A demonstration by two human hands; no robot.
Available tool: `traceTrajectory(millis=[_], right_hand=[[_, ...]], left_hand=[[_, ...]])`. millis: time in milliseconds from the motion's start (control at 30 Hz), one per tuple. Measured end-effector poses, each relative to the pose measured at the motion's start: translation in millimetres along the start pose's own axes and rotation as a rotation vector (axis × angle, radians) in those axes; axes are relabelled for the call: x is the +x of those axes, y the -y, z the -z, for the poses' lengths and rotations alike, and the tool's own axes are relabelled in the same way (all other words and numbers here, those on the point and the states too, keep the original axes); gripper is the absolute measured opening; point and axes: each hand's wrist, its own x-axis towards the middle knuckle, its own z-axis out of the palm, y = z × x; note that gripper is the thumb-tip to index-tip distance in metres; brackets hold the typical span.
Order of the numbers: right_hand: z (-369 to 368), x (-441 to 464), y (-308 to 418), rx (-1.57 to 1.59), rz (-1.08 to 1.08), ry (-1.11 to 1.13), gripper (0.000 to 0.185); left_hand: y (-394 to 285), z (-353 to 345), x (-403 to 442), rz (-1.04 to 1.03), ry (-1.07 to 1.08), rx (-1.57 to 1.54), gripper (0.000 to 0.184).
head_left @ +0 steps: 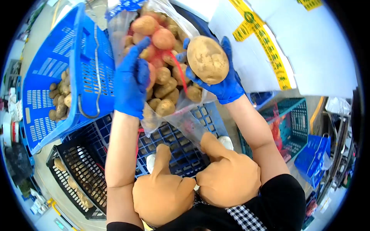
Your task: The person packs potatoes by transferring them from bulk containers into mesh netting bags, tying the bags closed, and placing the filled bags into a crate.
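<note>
My right hand [225,86], in a blue glove, is closed around a large tan potato [207,59], holding it up over the right side of a clear plastic bag [187,109]. My left hand [131,86], also gloved in blue, is at the bag's left side with its index finger stretched out and apart from the thumb. It is close against several potatoes [165,87] in the bag; its other fingers are mostly hidden. Red mesh [157,61] covers some upper potatoes, and a red strip [179,73] hangs down between my hands.
At left, a blue basket [79,73] with a metal handle contains potatoes. Below it stands a black crate [75,181] with more potatoes. Blue slatted plastic [173,140] lies under the bag. White boxes [304,46] with yellow tape and a green crate [295,123] are at right.
</note>
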Motion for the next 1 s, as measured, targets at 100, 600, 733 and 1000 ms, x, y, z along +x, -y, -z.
traceTrajectory(millis=[100, 600, 733, 1000], right_hand=[[-24, 40, -3, -0.299, 0.014, 0.087, 0.068], [40, 89, 48, -2.267, 0.145, -0.157, 0.052], [-25, 84, 106, -3.019, -0.435, -0.095, 0.057], [-97, 59, 116, -1.759, 0.972, -0.017, 0.019]], left_hand=[[3, -4, -1, 0.043, -0.075, -0.133, 0.029], [-16, -2, 13, -0.204, -0.114, 0.127, 0.030], [-77, 8, 51, -0.188, -0.175, -0.044, 0.027], [-138, -78, 34, -0.577, 0.417, 0.012, 0.027]])
